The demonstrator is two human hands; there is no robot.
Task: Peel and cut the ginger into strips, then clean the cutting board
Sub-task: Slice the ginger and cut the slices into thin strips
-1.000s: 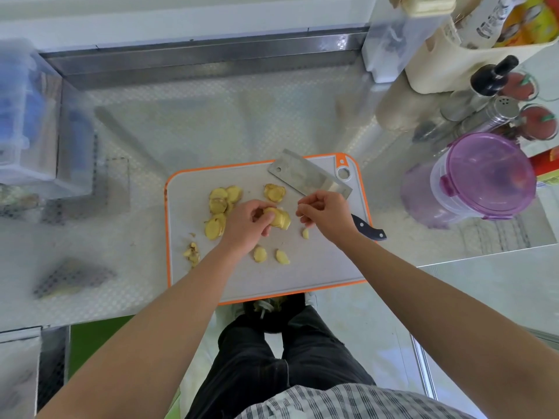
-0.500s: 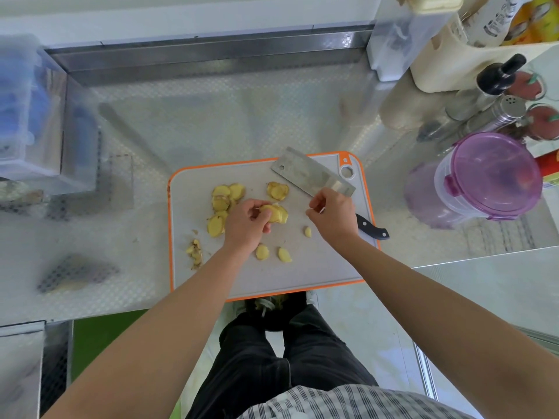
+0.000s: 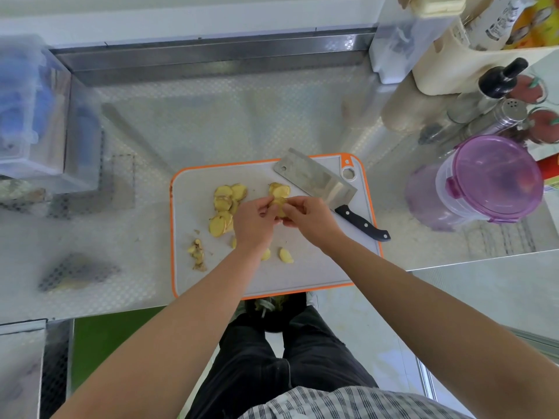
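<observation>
A white cutting board [image 3: 302, 276] with an orange rim lies on the steel counter. Yellow ginger slices [image 3: 225, 207] are spread over its left half, with small peel scraps [image 3: 197, 254] near the left edge and a few small bits [image 3: 286, 255] toward the front. My left hand [image 3: 252, 225] and my right hand [image 3: 308, 220] meet at the board's middle, both pinching a small stack of ginger slices [image 3: 279, 204]. A cleaver [image 3: 317, 182] with a black handle lies flat on the board's back right, untouched.
A purple-lidded container [image 3: 496, 179] stands right of the board. Shakers and bottles [image 3: 499, 110] crowd the back right corner. A clear plastic box [image 3: 30, 116] sits at the left. The counter's front edge runs just below the board.
My right hand has come left from beside the cleaver to join my left hand on the stack of ginger slices. The cleaver has not moved.
</observation>
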